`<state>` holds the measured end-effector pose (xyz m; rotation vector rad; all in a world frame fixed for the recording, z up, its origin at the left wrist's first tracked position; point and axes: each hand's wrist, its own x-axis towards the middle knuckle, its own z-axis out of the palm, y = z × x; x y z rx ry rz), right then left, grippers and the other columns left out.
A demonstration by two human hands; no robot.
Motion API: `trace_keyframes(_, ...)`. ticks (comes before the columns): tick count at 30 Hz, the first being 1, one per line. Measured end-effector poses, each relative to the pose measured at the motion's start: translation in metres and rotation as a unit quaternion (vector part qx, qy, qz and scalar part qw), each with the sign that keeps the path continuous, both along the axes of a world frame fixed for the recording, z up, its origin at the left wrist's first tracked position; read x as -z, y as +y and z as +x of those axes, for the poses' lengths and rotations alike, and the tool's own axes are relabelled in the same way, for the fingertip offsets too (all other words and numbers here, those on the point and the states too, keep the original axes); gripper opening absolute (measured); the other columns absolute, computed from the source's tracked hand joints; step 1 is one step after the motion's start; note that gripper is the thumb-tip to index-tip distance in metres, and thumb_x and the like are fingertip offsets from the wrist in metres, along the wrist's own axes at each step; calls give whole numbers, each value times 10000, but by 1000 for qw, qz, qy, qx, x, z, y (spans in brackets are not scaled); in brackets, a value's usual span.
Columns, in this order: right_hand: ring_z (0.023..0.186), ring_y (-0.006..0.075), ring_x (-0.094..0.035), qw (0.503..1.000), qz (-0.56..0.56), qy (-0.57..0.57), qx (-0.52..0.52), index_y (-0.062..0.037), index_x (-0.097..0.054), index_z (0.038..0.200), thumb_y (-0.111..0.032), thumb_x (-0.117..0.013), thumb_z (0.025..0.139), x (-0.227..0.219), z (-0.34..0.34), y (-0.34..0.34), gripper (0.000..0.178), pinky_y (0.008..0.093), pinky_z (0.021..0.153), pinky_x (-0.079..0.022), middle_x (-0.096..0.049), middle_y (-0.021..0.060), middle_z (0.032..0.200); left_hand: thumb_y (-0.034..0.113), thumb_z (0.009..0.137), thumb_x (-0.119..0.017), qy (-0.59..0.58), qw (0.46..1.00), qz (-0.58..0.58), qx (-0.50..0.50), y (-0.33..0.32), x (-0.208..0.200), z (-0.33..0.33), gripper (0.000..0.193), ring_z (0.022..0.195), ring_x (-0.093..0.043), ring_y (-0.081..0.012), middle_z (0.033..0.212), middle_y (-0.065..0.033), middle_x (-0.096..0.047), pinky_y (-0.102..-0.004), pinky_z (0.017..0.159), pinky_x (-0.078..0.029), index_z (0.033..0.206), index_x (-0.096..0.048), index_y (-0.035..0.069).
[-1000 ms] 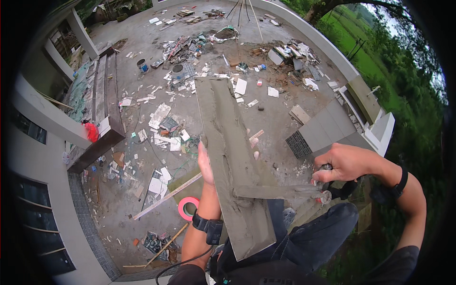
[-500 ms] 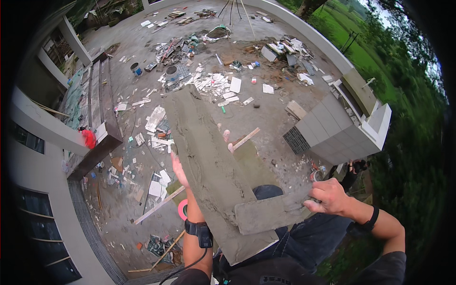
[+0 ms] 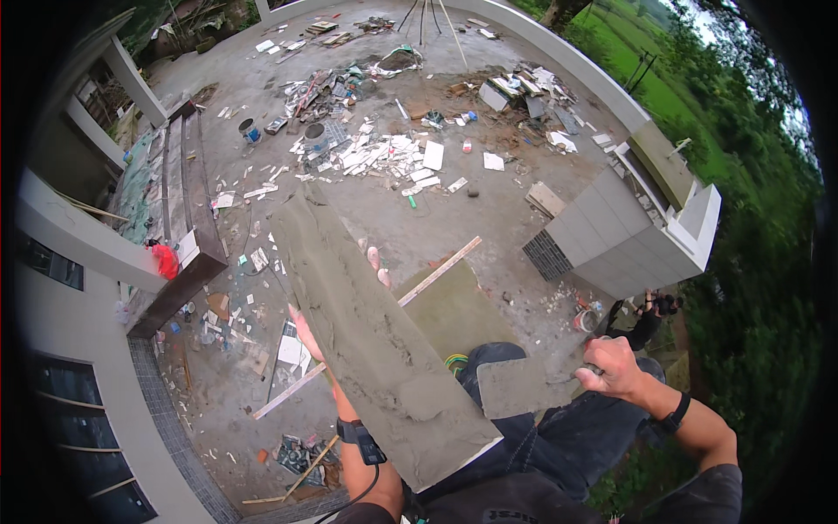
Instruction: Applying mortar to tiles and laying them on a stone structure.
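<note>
My left hand supports a long rectangular tile from below; its thumb side shows on the left edge and fingertips curl around the right. Wet grey mortar coats the tile's upper face, smoother near me and ridged toward the far end. My right hand is wrapped around the handle of a flat rectangular trowel. Mortar covers the trowel's blade, which lies beside the tile's near right edge; I cannot tell whether they touch.
Wooden sticks and a greenish board lie below the tile. Broken white tiles, rubble and buckets are scattered over the concrete. A tiled block structure stands at right, with another person below it.
The trowel has come off the mortar at the tile's near end and moved right. The tile's far end has swung left and toward me. The mortar near me looks smoother.
</note>
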<state>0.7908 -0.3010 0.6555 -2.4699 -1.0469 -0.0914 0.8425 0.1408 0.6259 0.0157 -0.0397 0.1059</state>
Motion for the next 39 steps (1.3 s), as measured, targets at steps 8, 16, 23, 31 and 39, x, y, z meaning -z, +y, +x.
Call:
trace_keyframes(8, 539, 300, -552, 993, -51, -91, 46, -74, -501, 686, -318, -806, 820, 12, 59, 72, 413, 437, 467, -431, -470, 86, 666, 662, 1008, -365, -9, 1000, -25, -4, -9, 5, 7, 851, 1581, -137, -454, 1725, -180, -181, -635, 1271, -138, 1682, -212, 166)
trace_keyframes(16, 564, 362, -603, 967, 45, 114, 223, 9, -586, 781, -288, -755, 921, -17, 87, 98, 369, 447, 540, -461, -598, 192, 656, 765, 980, -298, -40, 999, 13, -29, 5, 17, -3, 924, 1573, -102, -501, 1740, -183, -118, -694, 1251, -100, 1691, -164, 190)
trace_keyframes(23, 545, 271, -556, 955, 49, 221, 195, 31, -613, 806, -319, -707, 986, -80, 132, 145, 405, 413, 563, -446, -560, 209, 636, 775, 967, -363, -15, 1000, 25, -10, 0, 9, -5, 953, 1568, -176, -470, 1714, -161, -235, -670, 1247, -152, 1682, -206, 165)
trace_keyframes(31, 630, 166, -496, 937, -9, 327, 121, 57, -638, 906, -426, -602, 1054, -147, 211, 221, 507, 392, 596, -449, -519, 112, 633, 775, 956, -399, -45, 998, 22, 50, -21, -4, -16, 988, 1571, -158, -482, 1719, -180, -197, -671, 1240, -220, 1688, -149, 158)
trace_keyframes(39, 640, 400, -633, 963, -125, 237, -15, 25, -700, 945, -455, -589, 1039, -156, 188, 204, 502, 514, 697, -508, -644, 225, 696, 797, 943, -412, -64, 994, 65, 65, -31, -8, -10, 1016, 1552, -228, -489, 1694, -203, -261, -668, 1217, -272, 1677, -184, 132)
